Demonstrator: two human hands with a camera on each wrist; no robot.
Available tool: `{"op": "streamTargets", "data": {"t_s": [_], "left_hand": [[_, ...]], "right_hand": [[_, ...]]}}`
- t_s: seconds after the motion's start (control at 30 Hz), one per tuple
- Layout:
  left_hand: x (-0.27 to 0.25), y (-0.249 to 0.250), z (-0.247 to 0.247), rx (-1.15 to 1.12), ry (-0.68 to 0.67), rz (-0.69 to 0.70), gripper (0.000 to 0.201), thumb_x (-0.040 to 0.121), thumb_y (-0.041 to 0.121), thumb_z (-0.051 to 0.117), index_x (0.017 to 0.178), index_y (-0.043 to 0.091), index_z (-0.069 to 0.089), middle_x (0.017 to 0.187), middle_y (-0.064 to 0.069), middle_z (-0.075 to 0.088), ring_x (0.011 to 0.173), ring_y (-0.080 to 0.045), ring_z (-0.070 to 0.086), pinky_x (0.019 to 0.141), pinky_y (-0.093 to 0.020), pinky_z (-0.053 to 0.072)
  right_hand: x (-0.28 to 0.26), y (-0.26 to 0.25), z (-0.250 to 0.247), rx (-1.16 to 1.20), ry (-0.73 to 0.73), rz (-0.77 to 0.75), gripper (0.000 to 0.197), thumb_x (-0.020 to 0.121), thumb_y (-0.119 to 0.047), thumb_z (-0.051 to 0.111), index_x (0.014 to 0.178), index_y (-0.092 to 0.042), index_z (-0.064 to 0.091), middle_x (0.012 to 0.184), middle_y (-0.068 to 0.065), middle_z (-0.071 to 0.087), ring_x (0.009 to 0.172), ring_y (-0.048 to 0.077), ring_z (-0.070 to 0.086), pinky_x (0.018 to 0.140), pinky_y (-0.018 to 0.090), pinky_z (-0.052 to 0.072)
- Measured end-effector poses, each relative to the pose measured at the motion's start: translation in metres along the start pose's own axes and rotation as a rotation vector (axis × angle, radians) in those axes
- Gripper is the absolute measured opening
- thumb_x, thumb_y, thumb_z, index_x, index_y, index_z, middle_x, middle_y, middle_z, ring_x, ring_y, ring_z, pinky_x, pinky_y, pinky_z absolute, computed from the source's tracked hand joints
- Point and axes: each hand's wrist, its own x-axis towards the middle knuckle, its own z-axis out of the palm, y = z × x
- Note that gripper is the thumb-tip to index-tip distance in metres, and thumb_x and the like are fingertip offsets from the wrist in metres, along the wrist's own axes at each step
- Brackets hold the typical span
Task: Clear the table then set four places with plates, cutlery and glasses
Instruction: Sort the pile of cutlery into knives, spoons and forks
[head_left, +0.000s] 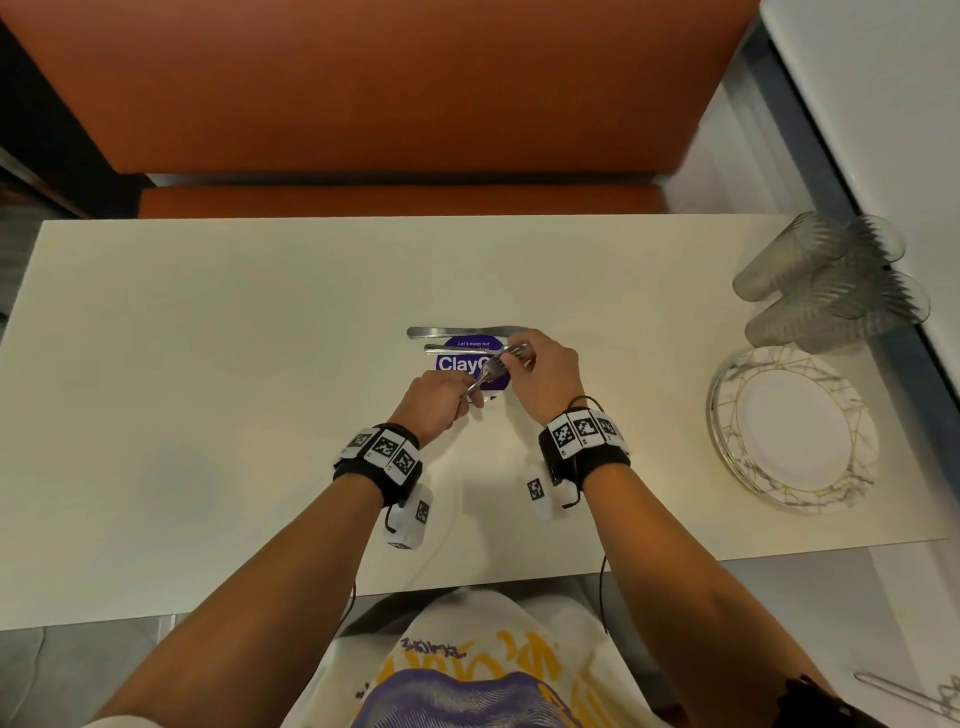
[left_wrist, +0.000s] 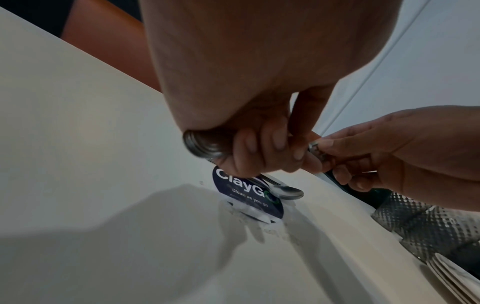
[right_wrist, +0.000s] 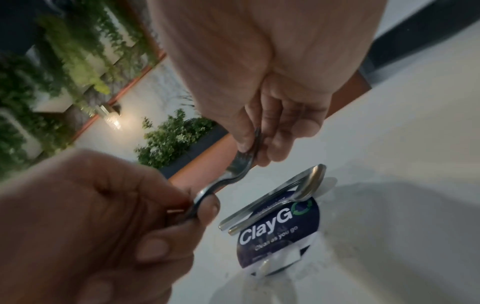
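left hand (head_left: 435, 402) + right hand (head_left: 543, 375) both pinching forks (head_left: 487, 370) mid-surface (head_left: 208, 364) | knife (head_left: 457, 331), spoon (left_wrist: 288, 192) lying just behind | plates (head_left: 789, 431), glasses (head_left: 826, 280) hugging right edge | left side wide open

Both forearms stretched forward, wrists banded in black straps. Left hand (head_left: 435, 401) curled, fingers (left_wrist: 262, 152) closed round metal cutlery handles. Right hand (head_left: 545, 375) arched above and just beside it, thumb and fingertips (right_wrist: 270, 148) pinching the head ends. Hands nearly touching, both raised.
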Motion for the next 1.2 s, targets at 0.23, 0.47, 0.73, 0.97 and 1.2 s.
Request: {"op": "streamTargets", "data": {"t_s": [0.23, 0.47, 0.73, 0.97, 1.2], "left_hand": [[0.017, -0.012, -0.012, 0.429, 0.053, 0.171, 0.014, 0.090, 0.022, 0.065, 0.101, 0.024, 0.072, 0.085, 0.007, 0.068, 0.077, -0.015, 0.063, 0.074, -0.031, 0.053], [0.045, -0.030, -0.018, 0.542, 0.160, 0.259, 0.016, 0.089, 0.011, 0.073, 0.103, 0.018, 0.078, 0.104, -0.004, 0.070, 0.095, -0.023, 0.065, 0.088, -0.039, 0.055], [0.060, -0.040, -0.002, 0.624, 0.266, 0.274, 0.016, 0.088, 0.011, 0.075, 0.103, 0.017, 0.078, 0.102, -0.005, 0.069, 0.102, -0.027, 0.057, 0.084, -0.041, 0.053], [0.061, -0.045, -0.001, 0.645, 0.285, 0.291, 0.016, 0.087, 0.010, 0.076, 0.102, 0.016, 0.080, 0.102, -0.007, 0.069, 0.101, -0.029, 0.056, 0.082, -0.037, 0.049], [0.059, -0.039, -0.003, 0.635, 0.254, 0.285, 0.021, 0.083, 0.013, 0.080, 0.104, 0.014, 0.079, 0.106, -0.010, 0.070, 0.101, -0.033, 0.057, 0.086, -0.041, 0.052]], "right_hand": [[0.011, 0.017, 0.005, 0.069, 0.041, 0.165, 0.008, 0.089, -0.018, 0.072, 0.096, -0.014, 0.073, 0.088, -0.001, 0.076, 0.078, 0.014, 0.069, 0.080, 0.026, 0.055], [0.008, 0.046, 0.027, 0.231, 0.058, 0.429, 0.008, 0.081, -0.022, 0.076, 0.086, -0.020, 0.071, 0.082, 0.003, 0.076, 0.075, 0.025, 0.073, 0.079, 0.043, 0.061], [0.021, 0.058, 0.030, 0.049, 0.021, 0.423, 0.005, 0.086, -0.019, 0.071, 0.090, -0.016, 0.073, 0.091, 0.003, 0.075, 0.087, 0.019, 0.068, 0.080, 0.023, 0.048], [0.024, 0.061, 0.031, 0.010, 0.008, 0.406, 0.014, 0.086, -0.020, 0.074, 0.097, -0.013, 0.069, 0.094, 0.004, 0.073, 0.087, 0.018, 0.066, 0.076, 0.021, 0.047], [0.020, 0.062, 0.027, 0.055, 0.010, 0.412, 0.018, 0.087, -0.023, 0.074, 0.099, -0.012, 0.067, 0.087, 0.000, 0.066, 0.078, 0.013, 0.058, 0.059, 0.007, 0.036]]}}
